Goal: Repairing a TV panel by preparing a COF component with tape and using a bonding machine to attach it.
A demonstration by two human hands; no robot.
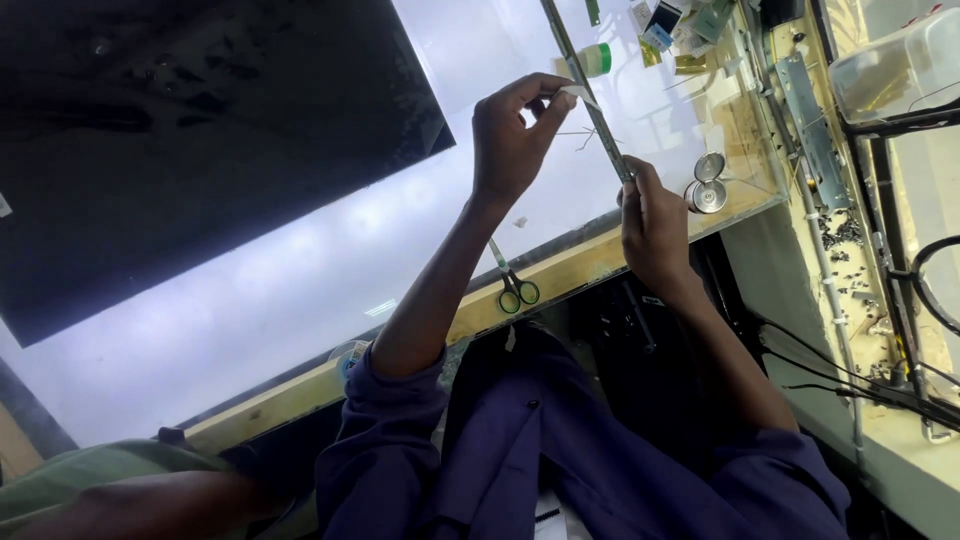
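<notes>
A long thin strip (592,95) like a narrow circuit strip runs from the top of the view down to my right hand (655,225), which grips its near end. My left hand (512,140) is raised beside the strip and pinches a small white piece of tape or film (578,94) against it between thumb and forefinger. Both hands hover above a bright white lit table (300,290).
A large black panel (180,140) covers the table's left. Green-handled scissors (514,285) lie at the near wooden edge. A green tape roll (597,60), two round metal tins (706,185) and small packets sit at the right. Cables and metal rails run along the far right.
</notes>
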